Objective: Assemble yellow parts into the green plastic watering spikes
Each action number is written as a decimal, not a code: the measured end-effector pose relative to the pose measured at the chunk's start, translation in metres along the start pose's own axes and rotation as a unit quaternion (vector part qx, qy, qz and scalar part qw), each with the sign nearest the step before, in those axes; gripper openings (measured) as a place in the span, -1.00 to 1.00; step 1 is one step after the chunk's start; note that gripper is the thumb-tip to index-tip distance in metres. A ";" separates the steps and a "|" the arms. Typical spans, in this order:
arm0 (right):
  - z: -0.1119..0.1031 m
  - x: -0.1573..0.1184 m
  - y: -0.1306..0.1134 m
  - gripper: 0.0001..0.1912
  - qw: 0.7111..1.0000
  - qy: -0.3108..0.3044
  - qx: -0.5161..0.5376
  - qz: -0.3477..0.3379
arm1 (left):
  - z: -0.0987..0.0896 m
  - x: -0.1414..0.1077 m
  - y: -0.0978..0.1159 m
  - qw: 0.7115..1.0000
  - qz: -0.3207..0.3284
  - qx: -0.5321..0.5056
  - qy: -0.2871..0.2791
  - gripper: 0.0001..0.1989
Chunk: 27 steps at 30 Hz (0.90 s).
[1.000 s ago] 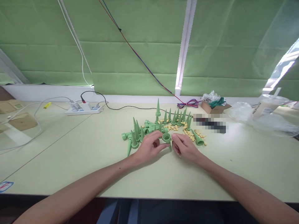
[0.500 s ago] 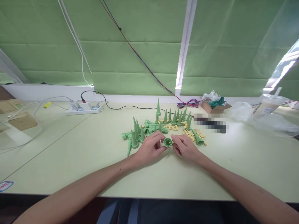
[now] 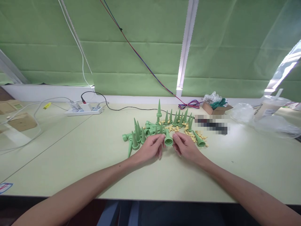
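Between my hands is a green plastic cone spike, its round open end facing me and its tip pointing away. My left hand pinches it from the left side. At its right side, my right hand has thumb and forefinger closed; whatever is in that pinch is hidden. Just beyond my left hand stand several upright green spikes, with others lying among them. Small yellow plastic pieces are scattered behind my right hand, beside a green spike lying on its side.
More green spikes stand in a group farther back. A power strip with cables sits at the left. On the right are a small cardboard box, a clear plastic bag and a drink cup. A blurred patch covers something dark.
The spike has tipped, so its green outer side now shows above the open end. My left fingers have shifted along its side. The yellow bit near my right fingertips is out of sight.
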State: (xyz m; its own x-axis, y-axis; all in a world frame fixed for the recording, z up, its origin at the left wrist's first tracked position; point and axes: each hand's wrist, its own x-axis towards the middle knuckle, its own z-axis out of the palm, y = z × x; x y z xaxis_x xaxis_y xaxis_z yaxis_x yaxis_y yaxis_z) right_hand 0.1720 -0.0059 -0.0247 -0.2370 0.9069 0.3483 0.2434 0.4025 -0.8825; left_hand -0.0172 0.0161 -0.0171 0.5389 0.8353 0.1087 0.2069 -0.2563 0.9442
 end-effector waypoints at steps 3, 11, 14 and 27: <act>0.000 -0.001 0.000 -0.52 1.000 -0.021 -0.010 0.006 | 0.000 0.001 0.001 0.998 -0.030 -0.053 -0.026 -0.54; 0.000 -0.001 0.000 -0.55 0.999 -0.034 -0.036 0.002 | -0.003 -0.001 -0.003 0.998 -0.017 -0.048 -0.035 -0.60; -0.001 -0.001 0.001 -0.56 0.998 -0.042 -0.046 -0.001 | -0.003 -0.003 0.000 0.999 -0.008 -0.024 -0.024 -0.62; -0.001 -0.001 0.002 -0.53 0.994 -0.039 -0.102 -0.015 | -0.006 -0.002 0.002 0.992 0.072 0.095 0.032 -0.68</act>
State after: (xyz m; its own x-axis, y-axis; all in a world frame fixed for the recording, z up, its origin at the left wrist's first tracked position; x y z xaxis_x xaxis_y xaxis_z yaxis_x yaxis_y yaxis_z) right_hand 0.1738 -0.0060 -0.0268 -0.3167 0.8847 0.3420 0.4179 0.4538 -0.7870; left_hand -0.0226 0.0172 -0.0139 0.5224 0.8111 0.2632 0.2855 -0.4572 0.8423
